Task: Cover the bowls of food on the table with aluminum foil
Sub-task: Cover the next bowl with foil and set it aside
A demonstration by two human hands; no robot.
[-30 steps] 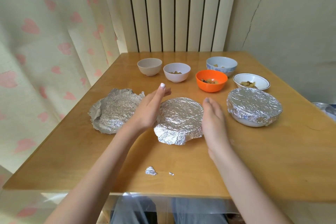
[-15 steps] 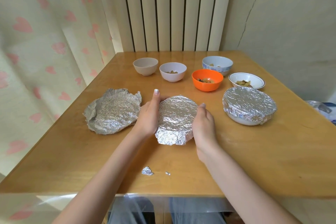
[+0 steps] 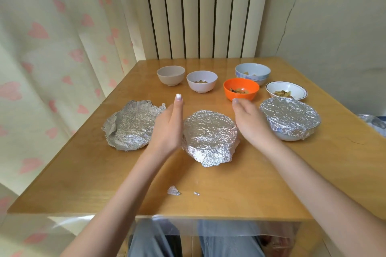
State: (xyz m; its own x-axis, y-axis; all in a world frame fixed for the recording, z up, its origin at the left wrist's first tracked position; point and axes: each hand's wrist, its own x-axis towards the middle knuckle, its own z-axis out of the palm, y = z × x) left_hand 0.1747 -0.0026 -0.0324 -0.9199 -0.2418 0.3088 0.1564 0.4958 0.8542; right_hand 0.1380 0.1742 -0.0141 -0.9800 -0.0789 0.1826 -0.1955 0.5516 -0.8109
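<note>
Wood of a pale, glossy tabletop (image 3: pixel 240 190) carries everything, the person's two bare forearms reaching in from its near edge. Both hands stand on edge, palms facing each other, flanking the crinkled foil-wrapped round bowl in the middle (image 3: pixel 210 133). The left hand (image 3: pixel 169 126) has straight fingers pressed together, its heel just beside the foil's left skirt; whether it touches I cannot tell. The right hand (image 3: pixel 248 120) is apart from the foil, fingers relaxed and close together, gripping nothing. A second foil-covered white bowl (image 3: pixel 290 118) sits to the right, and a loose crumpled foil sheet (image 3: pixel 129 127) lies flat on the left. Behind, uncovered: a blue-patterned bowl (image 3: pixel 252 72), an orange plastic bowl (image 3: pixel 241 89), a shallow white dish (image 3: pixel 286 91), a white bowl (image 3: pixel 202 81), all with brown food pieces, and a beige bowl (image 3: pixel 170 75) whose contents are hidden. A small foil scrap (image 3: pixel 173 191) lies near the front edge
</note>
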